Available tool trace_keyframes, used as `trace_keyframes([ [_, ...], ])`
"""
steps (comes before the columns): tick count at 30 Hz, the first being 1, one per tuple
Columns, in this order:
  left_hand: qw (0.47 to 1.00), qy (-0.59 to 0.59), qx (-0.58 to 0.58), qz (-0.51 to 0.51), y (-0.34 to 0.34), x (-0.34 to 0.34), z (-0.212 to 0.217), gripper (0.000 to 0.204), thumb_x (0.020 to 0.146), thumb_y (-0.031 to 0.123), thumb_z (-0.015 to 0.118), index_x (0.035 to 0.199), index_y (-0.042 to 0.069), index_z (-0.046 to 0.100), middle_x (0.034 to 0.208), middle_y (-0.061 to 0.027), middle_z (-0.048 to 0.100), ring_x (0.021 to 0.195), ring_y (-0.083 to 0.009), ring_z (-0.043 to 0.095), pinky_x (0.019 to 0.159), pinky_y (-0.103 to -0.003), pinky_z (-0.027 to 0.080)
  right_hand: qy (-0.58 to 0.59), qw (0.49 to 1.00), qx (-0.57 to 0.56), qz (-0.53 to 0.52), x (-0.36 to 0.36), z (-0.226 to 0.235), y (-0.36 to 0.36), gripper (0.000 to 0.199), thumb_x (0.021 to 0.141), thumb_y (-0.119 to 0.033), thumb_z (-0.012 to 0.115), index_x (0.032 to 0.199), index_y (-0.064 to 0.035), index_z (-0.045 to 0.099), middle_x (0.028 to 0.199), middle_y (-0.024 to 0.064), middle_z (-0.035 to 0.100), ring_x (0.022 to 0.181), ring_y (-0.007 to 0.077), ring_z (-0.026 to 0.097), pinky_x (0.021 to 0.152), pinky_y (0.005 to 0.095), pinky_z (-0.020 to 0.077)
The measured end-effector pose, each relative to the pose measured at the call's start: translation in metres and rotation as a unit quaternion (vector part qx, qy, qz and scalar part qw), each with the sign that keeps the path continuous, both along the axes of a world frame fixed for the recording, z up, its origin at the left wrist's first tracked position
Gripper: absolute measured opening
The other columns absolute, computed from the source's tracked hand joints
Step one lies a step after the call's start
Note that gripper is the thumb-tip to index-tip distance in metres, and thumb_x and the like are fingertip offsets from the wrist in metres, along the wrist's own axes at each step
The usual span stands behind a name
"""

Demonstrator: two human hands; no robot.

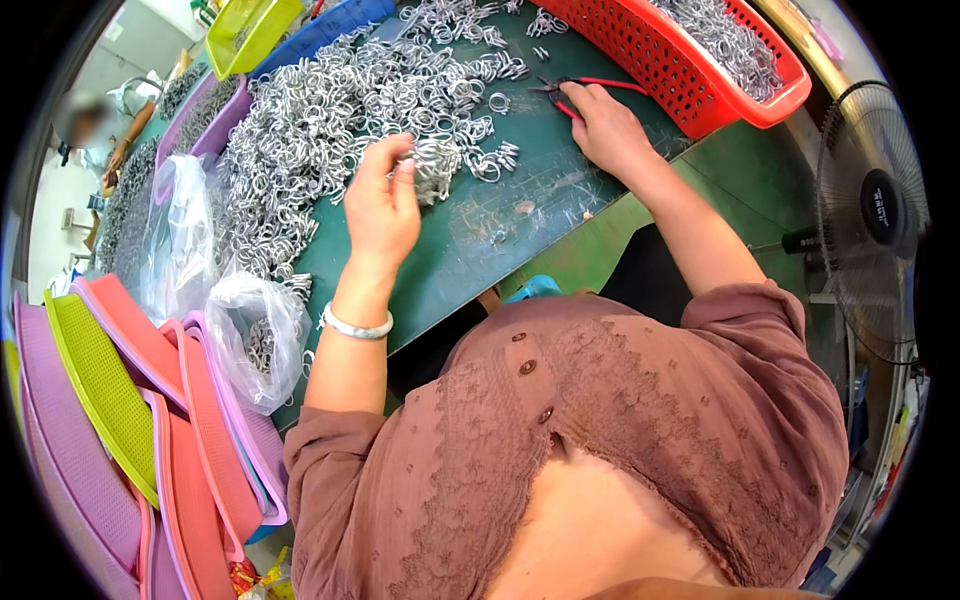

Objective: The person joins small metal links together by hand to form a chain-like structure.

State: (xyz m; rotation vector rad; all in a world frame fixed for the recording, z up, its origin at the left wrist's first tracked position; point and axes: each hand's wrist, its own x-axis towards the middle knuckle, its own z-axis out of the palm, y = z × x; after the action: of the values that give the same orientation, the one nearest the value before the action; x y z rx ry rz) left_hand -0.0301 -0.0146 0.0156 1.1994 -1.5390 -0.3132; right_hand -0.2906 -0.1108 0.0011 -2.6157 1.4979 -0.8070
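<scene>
Nearest me: my brown blouse (600,430) fills the lower part of the view, and a stack of pink, purple and yellow-green trays (130,400) leans at my left side.
Left wrist: a pale bangle (357,326) sits on it, just over the table's near edge.
Plastic bags: two clear bags (250,335) lie left of my forearm, one with some metal pieces inside.
My left hand (382,205): raised over the green mat (500,225), fingers (400,165) pinched together on a small bunch of silver wire rings (432,165).
Ring pile: the big heap of the same silver rings (330,130) spreads across the mat just beyond and left of that hand.
My right hand (605,125): flat on the mat, fingers closed around red-handled pliers (575,88), which point toward the heap.
Far side: a red basket (700,85) holding more rings stands just beyond my right hand; a blue tray (320,30) and a yellow-green tray (250,30) sit past the heap.
Right edge: a standing fan (870,210).
</scene>
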Motion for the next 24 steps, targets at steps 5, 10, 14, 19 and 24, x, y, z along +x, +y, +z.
trace_keyframes([
  [5, 0.985, -0.14, 0.038, -0.095, 0.02, 0.014, -0.004, 0.013, 0.082, -0.004, 0.046, 0.094, 0.001, 0.047, 0.11, -0.0123, 0.051, 0.092, -0.0137, 0.052, 0.078, -0.025, 0.042, 0.065, 0.982, -0.18, 0.008, 0.028, 0.006, 0.013, 0.036, 0.069, -0.004, 0.053, 0.105, -0.0076, 0.05, 0.098, 0.0115, 0.05, 0.093, 0.0298, 0.048, 0.074, 0.0404, 0.0414],
  [10, 0.958, 0.225, 0.126, -0.124, 0.042, 0.02, 0.002, 0.016, 0.08, -0.006, 0.047, 0.092, 0.004, 0.047, 0.118, -0.0111, 0.045, 0.089, -0.0114, 0.051, 0.078, -0.026, 0.041, -0.084, 0.956, -0.04, 0.279, 0.071, 0.02, 0.034, 0.046, 0.067, -0.008, 0.061, 0.111, -0.006, 0.048, 0.109, 0.0101, 0.049, 0.102, 0.0279, 0.045, 0.083, 0.0382, 0.038],
  [14, 0.937, 0.293, 0.119, -0.15, 0.044, 0.027, -0.001, 0.011, 0.084, -0.001, 0.042, 0.093, 0.005, 0.045, 0.114, -0.0137, 0.047, 0.089, -0.0132, 0.053, 0.076, -0.024, 0.043, -0.076, 0.945, -0.062, 0.312, 0.101, 0.013, 0.031, 0.044, 0.067, -0.006, 0.06, 0.109, -0.005, 0.049, 0.101, 0.0107, 0.054, 0.094, 0.0277, 0.05, 0.081, 0.0366, 0.0405],
  [19, 0.912, 0.377, 0.136, -0.085, 0.05, 0.032, 0.01, 0.014, 0.087, 0.002, 0.037, 0.099, 0.004, 0.044, 0.103, -0.0129, 0.054, 0.084, -0.0175, 0.058, 0.072, -0.028, 0.048, -0.142, 0.939, 0.037, 0.31, 0.107, 0.023, 0.02, 0.037, 0.065, -0.001, 0.058, 0.101, -0.0065, 0.055, 0.094, 0.0093, 0.054, 0.086, 0.0261, 0.052, 0.077, 0.0356, 0.0425],
  [24, 0.981, -0.178, 0.054, -0.065, 0.05, 0.031, 0.007, 0.021, 0.072, 0.003, 0.056, 0.092, 0.003, 0.055, 0.093, -0.0108, 0.054, 0.082, -0.0203, 0.054, 0.073, -0.03, 0.043, -0.336, 0.876, 0.155, 0.308, 0.113, 0.018, 0.021, 0.033, 0.064, 0.005, 0.052, 0.096, -0.0039, 0.057, 0.076, -0.0011, 0.047, 0.074, 0.0081, 0.045, 0.069, 0.0211, 0.0395],
])
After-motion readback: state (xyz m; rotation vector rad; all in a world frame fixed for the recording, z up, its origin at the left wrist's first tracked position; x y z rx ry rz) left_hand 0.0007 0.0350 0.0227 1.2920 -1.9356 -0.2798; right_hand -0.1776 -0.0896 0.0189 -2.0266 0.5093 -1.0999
